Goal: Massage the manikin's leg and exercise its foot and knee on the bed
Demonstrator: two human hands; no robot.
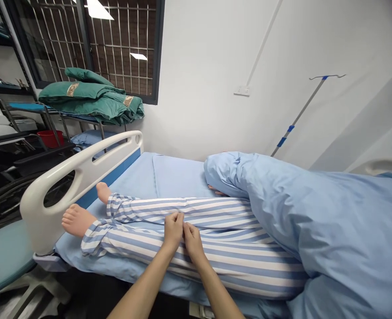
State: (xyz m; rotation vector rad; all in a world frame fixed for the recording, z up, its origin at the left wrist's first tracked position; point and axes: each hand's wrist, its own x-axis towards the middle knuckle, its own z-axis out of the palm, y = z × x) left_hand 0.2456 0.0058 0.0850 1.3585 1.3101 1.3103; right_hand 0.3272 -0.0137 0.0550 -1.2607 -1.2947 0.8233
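Note:
A figure with bare, smooth feet (79,220) lies on the bed in blue-and-white striped trousers (236,257). Over the legs, around knee height, my left hand (174,229) is closed with its fingers pressed together. Just right of it and slightly nearer me, my right hand (192,241) is closed the same way, the two almost touching at the fingertips. Whether they pinch the trouser cloth or anything small is hidden. A light blue quilt (282,199) covers the upper body; fingers of the figure peek out at its edge.
The bed's white footboard (83,166) stands at left, with a wheelchair (3,177) beyond it. Folded green bedding (89,95) lies on a rack below the barred window. Behind the quilt rises an IV pole (299,116) by the wall. A pale blue sheet (179,170) covers the mattress.

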